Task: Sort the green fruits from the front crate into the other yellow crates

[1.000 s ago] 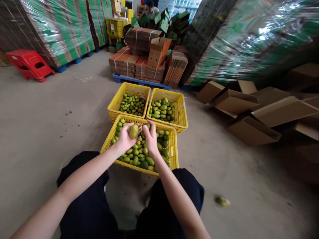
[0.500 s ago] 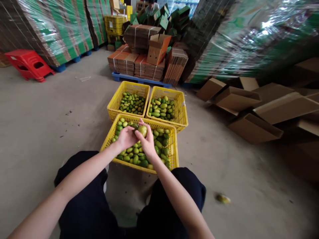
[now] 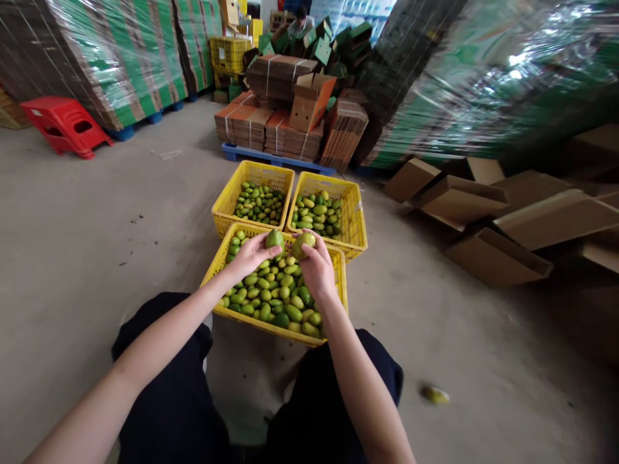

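Over the near yellow crate (image 3: 209, 274), my left hand (image 3: 251, 255) is closed on a green oval fruit (image 3: 275, 240), its thumb along the underside. Just to the right, my right hand (image 3: 319, 265) grips a yellower, rounded green fruit (image 3: 302, 245) between thumb and fingers. The two held fruits are close together but apart. Below them, the crate is filled with loose green and yellow-green oval fruits (image 3: 251, 293) that look like small mangoes. My wrists and hands cover part of this pile.
Behind stand two more yellow crates, left (image 3: 225, 216) and right (image 3: 358, 238), both holding similar fruit. Flattened cartons (image 3: 290, 138) lie on a blue pallet (image 3: 251, 153). Open cardboard boxes (image 3: 464, 200) are at right, a red stool (image 3: 68, 125) at left. One fruit (image 3: 435, 394) lies on the floor.
My hands have moved apart, the right one to the right with its fruit. The green fruit in my left hand now shows clearly. The view has shifted slightly.
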A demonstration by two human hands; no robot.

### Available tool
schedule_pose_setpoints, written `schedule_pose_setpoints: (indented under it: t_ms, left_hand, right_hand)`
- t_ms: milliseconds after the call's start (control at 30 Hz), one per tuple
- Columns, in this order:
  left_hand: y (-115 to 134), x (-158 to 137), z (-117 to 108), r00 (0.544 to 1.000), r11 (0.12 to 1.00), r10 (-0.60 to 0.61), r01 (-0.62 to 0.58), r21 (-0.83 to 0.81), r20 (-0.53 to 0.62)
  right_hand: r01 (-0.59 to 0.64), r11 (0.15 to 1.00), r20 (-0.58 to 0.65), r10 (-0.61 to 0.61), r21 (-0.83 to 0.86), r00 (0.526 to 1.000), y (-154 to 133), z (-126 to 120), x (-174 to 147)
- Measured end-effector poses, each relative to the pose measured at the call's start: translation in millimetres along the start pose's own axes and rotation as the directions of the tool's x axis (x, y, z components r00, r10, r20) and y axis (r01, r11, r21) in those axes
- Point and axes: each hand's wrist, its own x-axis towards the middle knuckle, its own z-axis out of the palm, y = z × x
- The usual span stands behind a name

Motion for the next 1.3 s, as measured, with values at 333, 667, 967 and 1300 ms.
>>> schedule_pose_setpoints:
  t_ms: [333, 667, 967, 1300]
  left_hand:
    - [7, -8, -2, 0.951, 0.909, 0.308, -0.298, 0.292, 0.009]
    - [10, -8, 1, 0.973, 0.965, 0.227, -0.219, 0.145, -0.047]
    - [9, -8, 0, 0.962, 0.927, 0.273, -0.267, 0.262, 0.014]
    - [8, -1, -6, 1.000, 1.000, -0.017, 0.017, 0.009, -0.009]
  right_hand:
    - [0.385, 0.829, 0.074, -0.390, -0.405, 0.918, 11, -4, -5]
    - [0.426, 0.817, 0.109, -0.418, -0.388, 0.902, 13, -3, -6]
    - [0.464, 0.794, 0.146, -0.444, -0.394, 0.884, 14, -3, -7]
    - [0.002, 0.998, 0.079, 0.003, -0.062, 0.997, 0, 0, -1]
